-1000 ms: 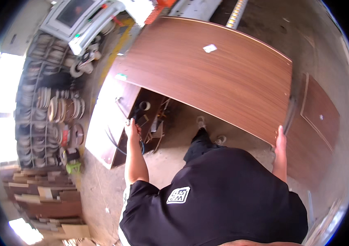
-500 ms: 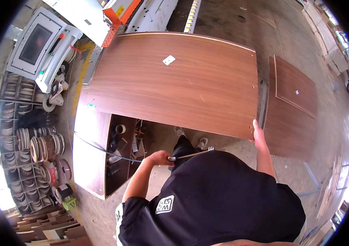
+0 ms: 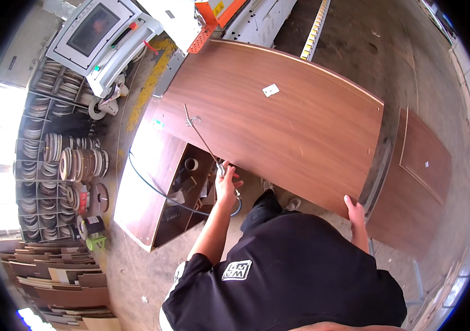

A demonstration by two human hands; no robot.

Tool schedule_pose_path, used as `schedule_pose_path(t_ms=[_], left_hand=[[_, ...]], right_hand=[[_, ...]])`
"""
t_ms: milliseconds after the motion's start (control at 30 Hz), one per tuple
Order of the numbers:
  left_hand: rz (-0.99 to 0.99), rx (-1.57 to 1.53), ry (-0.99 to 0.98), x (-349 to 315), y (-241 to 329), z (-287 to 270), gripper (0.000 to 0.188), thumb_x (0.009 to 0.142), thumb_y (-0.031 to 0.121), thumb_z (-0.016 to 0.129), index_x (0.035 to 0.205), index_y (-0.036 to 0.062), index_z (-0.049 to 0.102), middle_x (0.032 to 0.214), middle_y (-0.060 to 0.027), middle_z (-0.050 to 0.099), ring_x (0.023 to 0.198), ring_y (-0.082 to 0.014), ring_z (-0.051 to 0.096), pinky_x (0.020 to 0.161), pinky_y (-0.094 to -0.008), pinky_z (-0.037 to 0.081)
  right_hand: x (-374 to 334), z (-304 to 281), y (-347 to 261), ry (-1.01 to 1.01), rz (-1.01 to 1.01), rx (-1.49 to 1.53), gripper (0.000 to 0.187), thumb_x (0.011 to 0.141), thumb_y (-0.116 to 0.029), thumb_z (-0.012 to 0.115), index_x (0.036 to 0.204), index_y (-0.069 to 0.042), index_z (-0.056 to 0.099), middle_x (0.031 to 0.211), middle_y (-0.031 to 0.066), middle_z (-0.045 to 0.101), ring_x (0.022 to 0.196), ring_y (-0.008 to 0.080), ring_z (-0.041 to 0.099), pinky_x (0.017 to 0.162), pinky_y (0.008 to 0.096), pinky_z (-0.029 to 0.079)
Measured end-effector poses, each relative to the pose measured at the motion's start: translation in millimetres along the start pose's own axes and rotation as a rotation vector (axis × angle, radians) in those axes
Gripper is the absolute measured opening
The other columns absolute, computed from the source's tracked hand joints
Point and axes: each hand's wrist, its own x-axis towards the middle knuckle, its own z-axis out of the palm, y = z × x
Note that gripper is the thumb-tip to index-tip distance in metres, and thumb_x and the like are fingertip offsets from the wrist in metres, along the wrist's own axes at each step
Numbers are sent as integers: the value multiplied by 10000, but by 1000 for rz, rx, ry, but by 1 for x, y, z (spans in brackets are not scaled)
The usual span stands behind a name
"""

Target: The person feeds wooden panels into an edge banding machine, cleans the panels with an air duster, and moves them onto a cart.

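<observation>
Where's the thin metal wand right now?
In the head view, the thin metal wand is slightly left of centre, held in the left hand and seen across the lower-left edge of the large brown panel.

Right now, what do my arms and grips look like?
Your left sleeve is short and black with white trim on its outer side; your right sleeve is short and plain black. The forearms are bare. Left grip and right grip are gloveless.

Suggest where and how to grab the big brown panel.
I'd take the big brown panel by its near right corner, coming from the wearer's side, thumb above, fingers below. It's flat and thin, and that edge seems to jut out over the floor, so both faces look reachable; the right grip is there, thumb on top.
</observation>
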Motion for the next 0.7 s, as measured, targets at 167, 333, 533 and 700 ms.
schedule_pose_path(t_ms=[167,333,533,700], left_hand=[[-2,-49,-75,3,-6,11,430,1005,197,638,1416,115,541,1033,36,575,857,-76,579,665,-321,565],[-34,-75,-144,18,4,30,441,1017,175,612,1443,114,513,1000,32,573,846,-73,577,677,-324,562],[-40,-24,-218,56,24,67,459,1017,189,611,1463,163,502,943,39,563,837,-77,566,661,-331,562],[-17,141,-347,81,46,82,468,1006,269,636,1447,165,516,1061,27,629,895,-89,615,623,-312,554]], right_hand=[[-4,4,-16,31,20,134,789,835,-615,716,1156,105,668,1138,251,699,1104,354,660,943,414,487],[12,-9,-49,-26,140,160,786,828,-638,707,1189,59,665,1082,203,712,1047,309,687,802,410,566],[56,-28,-79,-57,129,169,756,822,-682,686,1279,-82,652,1222,111,680,1106,265,658,781,458,579],[94,-34,-88,-39,81,151,747,829,-661,691,1353,-132,630,1257,60,662,1114,227,636,794,455,567]])
